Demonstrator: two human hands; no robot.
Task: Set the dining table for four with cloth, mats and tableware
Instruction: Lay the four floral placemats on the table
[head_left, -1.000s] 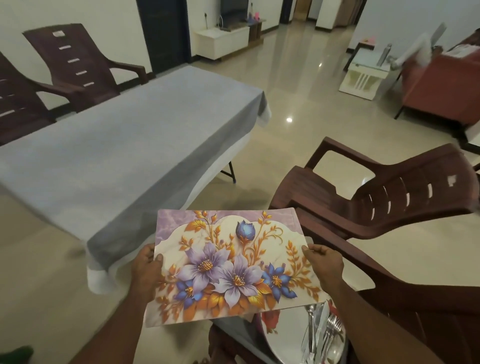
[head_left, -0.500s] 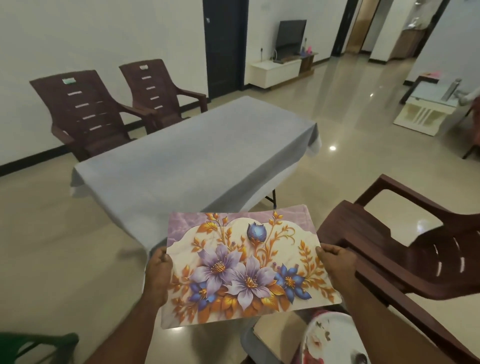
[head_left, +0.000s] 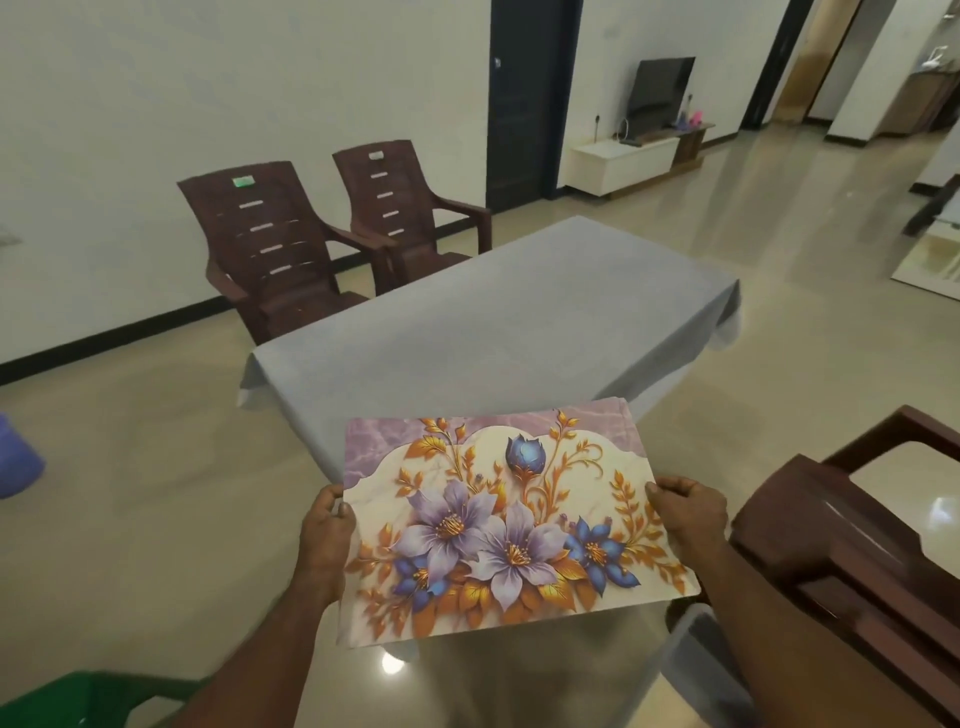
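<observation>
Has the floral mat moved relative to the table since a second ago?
Yes. The floral mat, held by both hands, now overlaps the near corner of the grey-clothed table; earlier it was beside the table's right side.

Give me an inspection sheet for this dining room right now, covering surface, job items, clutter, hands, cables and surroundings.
Surface: table covered by a grey cloth; no mats or tableware on it.
Job's things: floral placemat held in the air in front of the table's near end.
Clutter: purple object on the floor at left, cut off by the frame.
Grippers: left hand and right hand grip the placemat's short edges.
Cables: thin leads by the television, blurred.
Surroundings: two brown chairs beyond the table, another chair at right, dark door.
</observation>
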